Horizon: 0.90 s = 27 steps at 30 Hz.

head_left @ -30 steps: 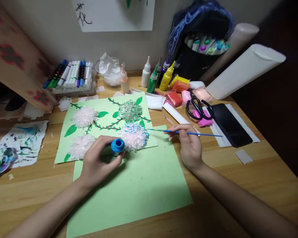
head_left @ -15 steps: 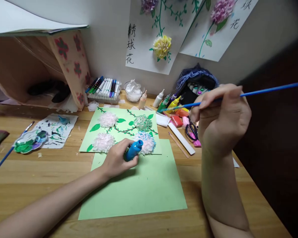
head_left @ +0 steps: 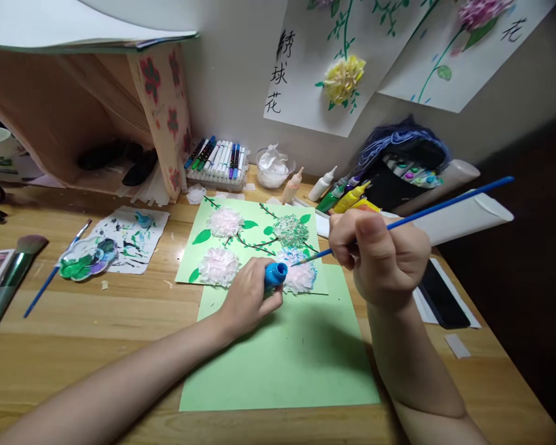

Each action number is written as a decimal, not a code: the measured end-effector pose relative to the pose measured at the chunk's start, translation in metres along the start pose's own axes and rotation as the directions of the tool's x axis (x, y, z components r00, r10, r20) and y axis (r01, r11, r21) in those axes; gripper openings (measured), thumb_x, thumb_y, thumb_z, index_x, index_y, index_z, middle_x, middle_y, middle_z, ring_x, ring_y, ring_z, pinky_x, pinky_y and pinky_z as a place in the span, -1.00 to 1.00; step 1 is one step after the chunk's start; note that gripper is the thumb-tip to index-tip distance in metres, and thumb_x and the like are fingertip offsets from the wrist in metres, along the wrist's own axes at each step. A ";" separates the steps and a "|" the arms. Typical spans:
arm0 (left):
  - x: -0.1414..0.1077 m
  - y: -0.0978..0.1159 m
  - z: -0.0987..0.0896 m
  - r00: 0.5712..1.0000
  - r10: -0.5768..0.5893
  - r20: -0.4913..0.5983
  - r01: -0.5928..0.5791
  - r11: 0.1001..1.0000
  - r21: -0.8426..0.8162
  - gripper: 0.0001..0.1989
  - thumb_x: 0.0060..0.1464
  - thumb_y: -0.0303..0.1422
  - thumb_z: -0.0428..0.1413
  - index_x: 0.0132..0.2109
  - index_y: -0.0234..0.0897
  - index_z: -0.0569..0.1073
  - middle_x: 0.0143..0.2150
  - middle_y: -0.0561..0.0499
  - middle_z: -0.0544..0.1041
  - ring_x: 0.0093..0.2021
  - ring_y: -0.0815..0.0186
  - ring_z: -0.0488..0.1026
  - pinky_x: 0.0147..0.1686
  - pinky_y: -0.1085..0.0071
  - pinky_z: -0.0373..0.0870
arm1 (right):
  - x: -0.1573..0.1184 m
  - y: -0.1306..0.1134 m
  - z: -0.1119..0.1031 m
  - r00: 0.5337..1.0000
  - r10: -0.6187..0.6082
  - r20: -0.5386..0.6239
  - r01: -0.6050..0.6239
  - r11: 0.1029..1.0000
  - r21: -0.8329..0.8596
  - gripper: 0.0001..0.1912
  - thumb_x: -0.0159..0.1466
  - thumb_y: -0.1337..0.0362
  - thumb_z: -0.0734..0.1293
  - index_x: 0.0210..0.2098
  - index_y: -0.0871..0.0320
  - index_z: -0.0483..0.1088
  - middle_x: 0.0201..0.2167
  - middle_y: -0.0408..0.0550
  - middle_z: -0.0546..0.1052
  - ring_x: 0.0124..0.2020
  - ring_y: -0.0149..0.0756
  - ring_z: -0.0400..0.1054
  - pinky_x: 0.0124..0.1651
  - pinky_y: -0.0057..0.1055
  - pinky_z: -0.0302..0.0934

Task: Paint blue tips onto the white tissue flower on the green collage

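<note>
My left hand [head_left: 248, 300] is closed around an uncapped blue paint bottle [head_left: 275, 275], tilted with its mouth toward the right. Pinched in my right hand [head_left: 380, 253] is a thin blue paintbrush [head_left: 449, 203]; its tip is at or just above the blue-edged paper flower [head_left: 299, 272]. Whether the bristles touch the petals I cannot tell. That flower is on a light green sheet [head_left: 192, 259] with two pale pink flowers, a green-tinted flower [head_left: 291, 230], painted leaves and stems. A second green sheet [head_left: 282, 364] lies partly beneath it.
To the left are a paint palette [head_left: 88, 259], a stained tissue [head_left: 130, 247], another paintbrush [head_left: 50, 284] and a large makeup-style brush [head_left: 13, 278]. Behind stand markers [head_left: 217, 164], a bowl [head_left: 273, 170] and paint bottles [head_left: 322, 184]. A phone [head_left: 442, 296] lies at right.
My right hand has lowered and brought the brush tip from above the paint bottles down to the blue-edged flower. My left hand still holds the blue bottle. The view has shifted left.
</note>
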<state>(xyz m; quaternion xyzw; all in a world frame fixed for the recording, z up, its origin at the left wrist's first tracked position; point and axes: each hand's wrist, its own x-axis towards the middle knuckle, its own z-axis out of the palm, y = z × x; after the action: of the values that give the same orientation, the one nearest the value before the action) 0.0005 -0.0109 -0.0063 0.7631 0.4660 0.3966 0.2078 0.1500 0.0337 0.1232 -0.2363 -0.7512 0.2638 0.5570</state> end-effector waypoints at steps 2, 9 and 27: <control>0.000 0.000 0.000 1.000 0.011 -0.003 -0.011 1.000 0.013 -0.75 0.11 -0.44 -0.01 -0.04 -0.25 0.21 -0.17 -0.08 0.42 -0.17 0.18 0.39 -0.24 0.29 0.35 | -0.002 0.001 -0.001 1.000 0.006 0.018 -0.006 1.000 -0.012 -0.52 0.39 0.22 0.16 -0.67 0.15 0.21 -0.73 -0.21 0.24 -0.69 -0.51 0.10 -0.60 -0.42 -0.05; 0.000 -0.002 0.001 0.998 0.062 0.003 -0.062 0.998 0.025 -0.75 0.09 -0.45 0.01 -0.05 -0.27 0.22 -0.19 -0.08 0.41 -0.21 0.19 0.36 -0.26 0.30 0.35 | -0.004 0.006 -0.002 0.995 0.039 0.087 -0.035 0.998 -0.057 -0.50 0.40 0.19 0.14 -0.66 0.15 0.22 -0.71 -0.20 0.24 -0.67 -0.51 0.11 -0.57 -0.44 0.00; 0.000 0.002 -0.001 0.998 0.059 -0.004 -0.058 0.998 0.033 -0.75 0.09 -0.44 0.00 -0.05 -0.26 0.22 -0.18 -0.08 0.44 -0.21 0.20 0.38 -0.27 0.31 0.34 | 0.003 0.008 -0.010 0.990 0.064 -0.123 -0.060 0.998 0.032 -0.51 0.37 0.10 0.17 -0.66 0.10 0.27 -0.71 -0.21 0.22 -0.73 -0.49 0.03 -0.66 -0.39 -0.12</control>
<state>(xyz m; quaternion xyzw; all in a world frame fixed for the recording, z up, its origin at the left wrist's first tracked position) 0.0009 -0.0115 -0.0042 0.7788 0.4505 0.3967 0.1821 0.1595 0.0429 0.1232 -0.2677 -0.7038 0.2763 0.5972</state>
